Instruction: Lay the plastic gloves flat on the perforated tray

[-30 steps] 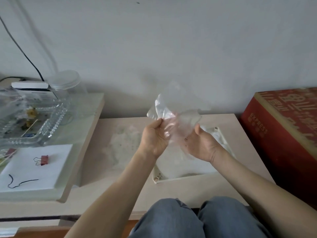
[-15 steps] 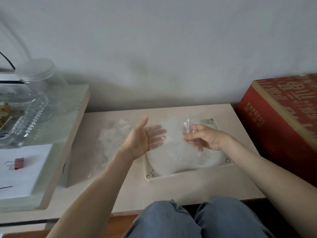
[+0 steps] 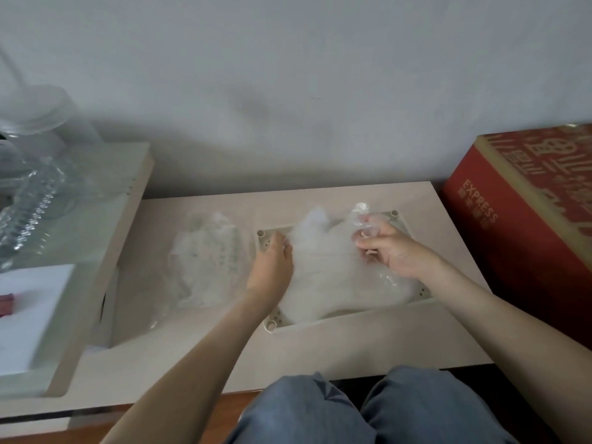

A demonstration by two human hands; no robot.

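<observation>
**Desk:** From my remote seat, biggest first: the table (image 3: pixel 352 344) carried the perforated tray (image 3: pixel 271 321) on its right half, with the spare gloves (image 3: pixel 208 264) heaped just left of it.

**Floor:** And the plastic glove (image 3: pixel 326 280)?

**Desk:** A second back it was up in the air between both hands. Now it had come down and lay spread across the tray, mostly flat.

**Floor:** Hands?

**Desk:** The left hand (image 3: pixel 272 267) had dropped from raised and open onto the glove's left edge. I couldn't tell whether it pressed or gripped. The right hand (image 3: pixel 397 251) pinched a crumpled corner, lifted off the tray at its far right.

**Floor:** Nearly done, then?

**Desk:** I reckoned so. Only that raised corner wanted smoothing down.
</observation>
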